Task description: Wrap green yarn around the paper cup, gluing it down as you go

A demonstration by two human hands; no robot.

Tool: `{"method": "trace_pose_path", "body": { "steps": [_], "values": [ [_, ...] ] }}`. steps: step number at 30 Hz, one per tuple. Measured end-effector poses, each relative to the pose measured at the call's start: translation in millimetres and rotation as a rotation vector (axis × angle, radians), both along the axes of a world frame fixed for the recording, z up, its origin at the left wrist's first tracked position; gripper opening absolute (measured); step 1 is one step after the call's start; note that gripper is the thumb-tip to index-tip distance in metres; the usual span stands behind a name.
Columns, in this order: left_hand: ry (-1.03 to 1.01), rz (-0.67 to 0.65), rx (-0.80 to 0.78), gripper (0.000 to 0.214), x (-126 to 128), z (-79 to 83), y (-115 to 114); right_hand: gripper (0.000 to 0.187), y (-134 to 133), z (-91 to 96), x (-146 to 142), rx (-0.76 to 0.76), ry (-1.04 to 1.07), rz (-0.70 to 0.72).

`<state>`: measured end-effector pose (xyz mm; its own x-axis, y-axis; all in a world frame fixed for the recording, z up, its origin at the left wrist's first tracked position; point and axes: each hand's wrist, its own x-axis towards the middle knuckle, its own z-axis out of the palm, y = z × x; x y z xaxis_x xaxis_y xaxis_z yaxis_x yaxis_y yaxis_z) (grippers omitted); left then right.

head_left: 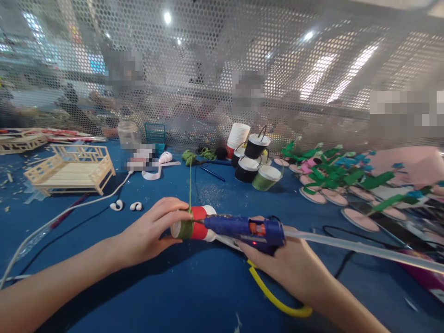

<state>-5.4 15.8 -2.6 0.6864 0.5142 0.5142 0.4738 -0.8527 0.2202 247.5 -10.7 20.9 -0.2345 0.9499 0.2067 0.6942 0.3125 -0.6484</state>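
Note:
My left hand (161, 224) is closed around the bottom end of a paper cup (199, 230) lying on its side. The cup is red and white, with green yarn (187, 229) wound around its base end. From there a strand runs back to a green yarn ball (189, 157). My right hand (277, 259) grips a blue hot glue gun (243, 229), its nozzle at the edge of the yarn band. A small red light glows on the gun, and a long clear glue stick (347, 247) sticks out of its back. Yellow-handled scissors (274, 296) lie under the right hand.
Behind stand several yarn-wrapped cups (247, 170) and a stack of white cups (239, 134). A small wooden bed frame (71, 171) and white earbuds (117, 205) are at left. Green paper plants on pink discs (360, 219) fill the right. A perforated metal screen (194, 83) bounds the back.

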Motion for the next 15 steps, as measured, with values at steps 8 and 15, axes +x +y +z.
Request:
{"method": "trace_pose_path", "body": {
  "steps": [8, 15],
  "values": [
    [0.006, -0.041, 0.042, 0.030, 1.1, -0.4, 0.8, 0.013, 1.6, -1.3, -0.4, -0.028, 0.024, -0.025],
    [0.043, -0.032, 0.024, 0.030, -1.5, -3.5, -4.9, 0.020, 2.2, 1.7, -1.4, -0.073, -0.010, -0.067]
  ]
}}
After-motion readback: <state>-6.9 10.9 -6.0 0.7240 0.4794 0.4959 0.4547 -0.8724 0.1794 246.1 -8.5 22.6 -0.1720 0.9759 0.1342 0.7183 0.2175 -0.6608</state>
